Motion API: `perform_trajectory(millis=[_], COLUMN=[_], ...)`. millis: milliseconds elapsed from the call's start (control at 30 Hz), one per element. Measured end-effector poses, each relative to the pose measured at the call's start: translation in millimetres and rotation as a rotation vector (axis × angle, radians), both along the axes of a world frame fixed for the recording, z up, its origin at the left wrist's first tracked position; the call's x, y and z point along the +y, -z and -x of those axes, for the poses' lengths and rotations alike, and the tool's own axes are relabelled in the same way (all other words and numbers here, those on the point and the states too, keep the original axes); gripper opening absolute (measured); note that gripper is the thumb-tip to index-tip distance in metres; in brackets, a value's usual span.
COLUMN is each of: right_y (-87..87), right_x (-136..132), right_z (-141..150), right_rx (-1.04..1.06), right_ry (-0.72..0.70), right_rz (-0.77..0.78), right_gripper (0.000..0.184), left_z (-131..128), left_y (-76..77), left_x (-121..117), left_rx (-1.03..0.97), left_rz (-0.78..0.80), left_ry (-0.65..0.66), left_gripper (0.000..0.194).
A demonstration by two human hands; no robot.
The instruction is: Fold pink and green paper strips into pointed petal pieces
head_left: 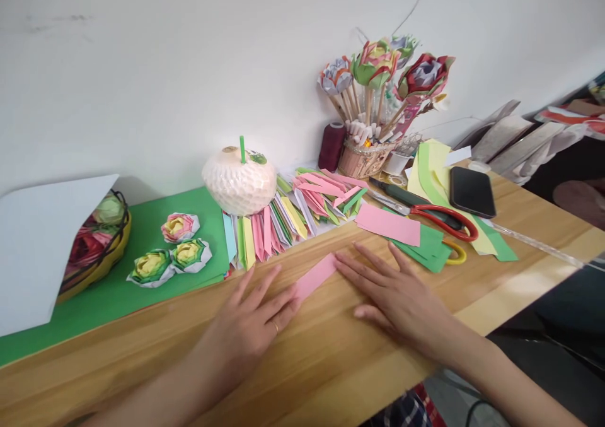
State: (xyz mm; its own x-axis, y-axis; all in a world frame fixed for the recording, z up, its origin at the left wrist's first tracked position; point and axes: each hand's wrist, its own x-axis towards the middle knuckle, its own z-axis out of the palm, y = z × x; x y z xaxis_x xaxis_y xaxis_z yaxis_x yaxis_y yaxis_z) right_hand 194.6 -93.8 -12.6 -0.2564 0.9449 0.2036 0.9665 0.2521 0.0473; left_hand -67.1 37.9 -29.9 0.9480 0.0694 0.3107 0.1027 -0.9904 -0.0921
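Observation:
A narrow pink paper strip [316,277] lies slantwise on the wooden table between my hands. My left hand [258,316] rests at its left end, fingers apart and partly over the paper, with a ring on one finger. At the strip's other end my right hand [390,288] lies flat, its fingers stretched out and fingertips touching the paper's edge. Just beyond the right hand are a stack of pink paper pieces [390,224] and green paper pieces [432,257]. Folded coloured paper pieces [283,219] stand in a row beyond the left hand.
Paper flowers [191,253] sit on green sheets [155,203] at left, near a basket [97,266]. A white textured ornament [239,180] stands behind. Red-handled scissors [444,216], a phone [472,190] and a maroon thread spool [331,146] are farther right. The wooden table's [331,376] front edge is close.

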Motion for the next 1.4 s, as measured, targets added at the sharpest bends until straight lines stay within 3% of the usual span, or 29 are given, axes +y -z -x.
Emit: perform_trajectory(millis=[133,267,367,533,833,1033,1133,1233,1400], right_y=[-2.7,-5.3,-6.2,-0.6,-4.4,-2.5,2.2,6.7,5.9], right_x=[-0.4,0.5,1.0,0.7,4.3,3.8,7.3,14.0,26.4], right_z=[0.1,32.1,47.8,31.4,17.6,14.2,8.4,5.3,16.3], right_rx=[-0.025,-0.059,-0.043,0.01,0.085,0.114,0.278,0.496,0.568], right_ry=[0.016,0.032,-0.061,0.075,0.178,0.175,0.16,0.232,0.299], right_rz=[-0.026,-0.139,-0.098,-0.113,-0.161,-0.073,-0.053,-0.125,-0.124], right_gripper=[0.067,0.075,0.075,0.048,0.036,0.029,0.028,0.027,0.021], left_z=[-0.1,-1.7,-2.3,-0.9,6.6,11.2,12.2,11.4,10.1], left_y=[1.5,-0.6,-2.2,-0.6,1.7,8.0,7.6,4.2,1.4], left_x=[2.0,2.2,1.7,3.5,14.0,25.6,24.7,21.7,20.6], left_rx=[0.004,-0.004,-0.007,0.001,0.139,0.151,0.125,0.121,0.115], left_rz=[0.012,0.013,0.004,0.009,0.152,0.163,0.138,0.121,0.128], left_ry=[0.01,0.024,0.019,0.033,0.045,0.063,0.054,0.06,0.073], left_gripper=[0.041,0.042,0.042,0.042,0.062,0.073,0.07,0.067,0.065])
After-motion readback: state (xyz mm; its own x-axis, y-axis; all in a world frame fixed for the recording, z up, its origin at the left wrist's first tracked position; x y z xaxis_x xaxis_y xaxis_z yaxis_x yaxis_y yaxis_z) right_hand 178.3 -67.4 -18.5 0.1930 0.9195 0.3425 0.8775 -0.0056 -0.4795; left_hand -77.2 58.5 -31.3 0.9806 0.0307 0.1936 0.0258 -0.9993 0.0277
